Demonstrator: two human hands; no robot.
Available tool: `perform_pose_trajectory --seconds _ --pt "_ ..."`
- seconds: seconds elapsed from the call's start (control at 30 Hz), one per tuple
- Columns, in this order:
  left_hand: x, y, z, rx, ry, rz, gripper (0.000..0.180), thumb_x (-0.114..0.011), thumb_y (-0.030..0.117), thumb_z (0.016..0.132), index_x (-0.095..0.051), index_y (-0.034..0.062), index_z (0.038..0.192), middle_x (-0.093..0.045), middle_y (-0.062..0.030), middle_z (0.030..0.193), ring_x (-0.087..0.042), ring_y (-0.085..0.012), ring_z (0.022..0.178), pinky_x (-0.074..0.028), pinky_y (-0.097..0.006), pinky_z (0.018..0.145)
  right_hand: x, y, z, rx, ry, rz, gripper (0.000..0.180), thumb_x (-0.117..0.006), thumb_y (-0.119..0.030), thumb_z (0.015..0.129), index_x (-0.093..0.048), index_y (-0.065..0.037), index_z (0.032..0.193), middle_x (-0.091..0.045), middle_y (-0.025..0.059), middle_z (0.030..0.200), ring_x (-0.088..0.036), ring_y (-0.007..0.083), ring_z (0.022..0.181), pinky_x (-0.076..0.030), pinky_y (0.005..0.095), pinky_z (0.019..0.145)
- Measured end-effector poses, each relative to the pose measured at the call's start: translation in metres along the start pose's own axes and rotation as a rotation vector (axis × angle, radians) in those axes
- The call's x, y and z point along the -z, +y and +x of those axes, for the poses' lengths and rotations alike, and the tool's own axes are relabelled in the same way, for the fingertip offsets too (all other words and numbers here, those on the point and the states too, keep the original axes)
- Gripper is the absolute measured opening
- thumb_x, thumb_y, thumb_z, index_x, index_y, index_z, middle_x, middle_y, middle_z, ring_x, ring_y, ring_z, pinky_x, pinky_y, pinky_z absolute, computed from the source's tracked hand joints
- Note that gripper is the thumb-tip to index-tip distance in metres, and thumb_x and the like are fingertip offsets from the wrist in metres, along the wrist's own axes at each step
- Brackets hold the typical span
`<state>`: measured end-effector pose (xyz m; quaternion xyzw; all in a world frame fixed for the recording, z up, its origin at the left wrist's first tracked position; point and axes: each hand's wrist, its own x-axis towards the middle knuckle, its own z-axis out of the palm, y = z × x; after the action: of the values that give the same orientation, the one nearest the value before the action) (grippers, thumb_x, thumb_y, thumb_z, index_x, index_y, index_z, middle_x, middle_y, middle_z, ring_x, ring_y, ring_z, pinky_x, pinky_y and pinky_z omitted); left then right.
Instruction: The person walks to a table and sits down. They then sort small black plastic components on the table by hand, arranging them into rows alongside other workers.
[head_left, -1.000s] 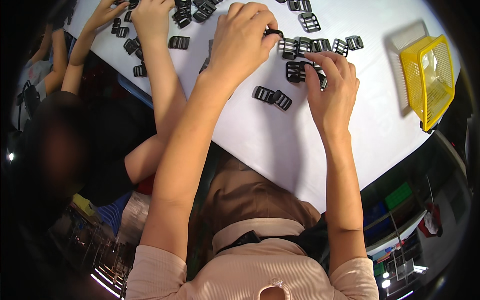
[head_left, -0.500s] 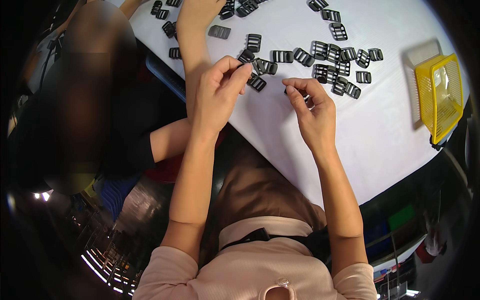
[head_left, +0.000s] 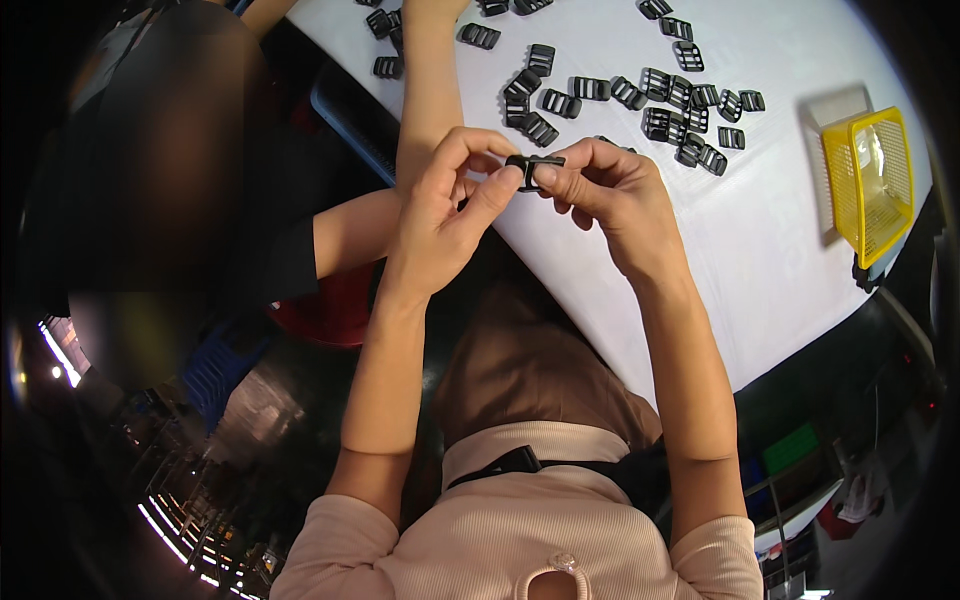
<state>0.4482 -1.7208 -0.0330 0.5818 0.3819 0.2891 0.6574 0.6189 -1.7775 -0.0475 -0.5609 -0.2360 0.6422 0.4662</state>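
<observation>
A black plastic strap buckle [head_left: 530,175] is held up over the near edge of the table between both hands. My left hand [head_left: 452,205] pinches its left end with thumb and forefinger. On its other end, the thumb and fingers of my right hand [head_left: 625,205] are closed. Fingertips cover part of the buckle. Just beyond my hands lies a loose group of the same buckles [head_left: 562,103] on the white table [head_left: 770,260]. Partly hidden behind my right hand, another dark piece [head_left: 612,143] shows.
More buckles [head_left: 677,120] lie clustered farther right, with several [head_left: 686,56] toward the far edge. A yellow mesh basket [head_left: 868,185] stands at the table's right side. At my left a co-worker's arm [head_left: 425,110] reaches across the table, close to my left hand.
My hands were apart; now they have come together with a buckle between them. My left hand has drawn back from the loose buckles, and my right hand has moved left.
</observation>
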Motion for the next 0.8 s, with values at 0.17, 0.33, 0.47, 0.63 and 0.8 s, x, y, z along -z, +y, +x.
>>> perform_pose_trajectory --seconds 0.17,0.33,0.47,0.63,0.8 --pt "-0.001 -0.011 -0.028 -0.1 -0.051 -0.239 0.051 -0.063 0.012 0.092 -0.044 0.0009 0.138 -0.056 -0.013 0.128 -0.058 -0.0231 0.114 -0.047 -0.035 0.097 -0.029 0.006 -0.021 -0.214 -0.126 0.528 0.016 -0.066 -0.013 0.089 -0.067 0.002 0.084 -0.067 0.0098 0.074 -0.064 0.0131 0.064 -0.053 0.0218 0.059" --pt "0.006 -0.016 -0.039 -0.104 -0.062 -0.402 0.049 -0.067 0.013 0.089 -0.051 0.0006 0.133 -0.064 -0.0117 0.113 -0.062 -0.0252 0.111 -0.049 -0.036 0.097 -0.037 0.004 -0.036 -0.237 -0.186 0.495 0.02 -0.062 -0.015 0.093 -0.067 0.005 0.091 -0.069 0.0131 0.08 -0.068 0.0159 0.07 -0.056 0.0231 0.064" --pt "0.007 -0.019 -0.045 -0.071 -0.106 -0.475 0.047 -0.068 0.015 0.088 -0.053 -0.0004 0.13 -0.065 -0.0118 0.111 -0.061 -0.0253 0.112 -0.049 -0.036 0.098 -0.035 0.009 -0.044 -0.161 -0.221 0.418 0.022 -0.059 -0.016 0.094 -0.067 0.005 0.094 -0.069 0.0138 0.082 -0.069 0.0176 0.073 -0.057 0.0251 0.068" --pt "0.006 -0.021 -0.051 0.008 -0.091 -0.55 0.047 -0.07 0.017 0.087 -0.054 -0.0011 0.128 -0.066 -0.0121 0.109 -0.062 -0.0271 0.111 -0.049 -0.037 0.098 -0.03 0.009 -0.054 -0.121 -0.276 0.324 0.025 -0.055 -0.017 0.097 -0.066 0.006 0.1 -0.07 0.0134 0.086 -0.07 0.0196 0.078 -0.058 0.0282 0.072" --pt "0.005 -0.02 -0.051 -0.024 -0.015 -0.611 0.045 -0.07 0.019 0.088 -0.055 -0.0017 0.125 -0.068 -0.0133 0.105 -0.065 -0.0282 0.105 -0.047 -0.041 0.099 -0.024 0.015 -0.068 0.074 -0.056 -0.087 0.019 -0.057 -0.009 0.095 -0.067 0.003 0.105 -0.069 0.0095 0.087 -0.067 0.0166 0.078 -0.055 0.0269 0.069"
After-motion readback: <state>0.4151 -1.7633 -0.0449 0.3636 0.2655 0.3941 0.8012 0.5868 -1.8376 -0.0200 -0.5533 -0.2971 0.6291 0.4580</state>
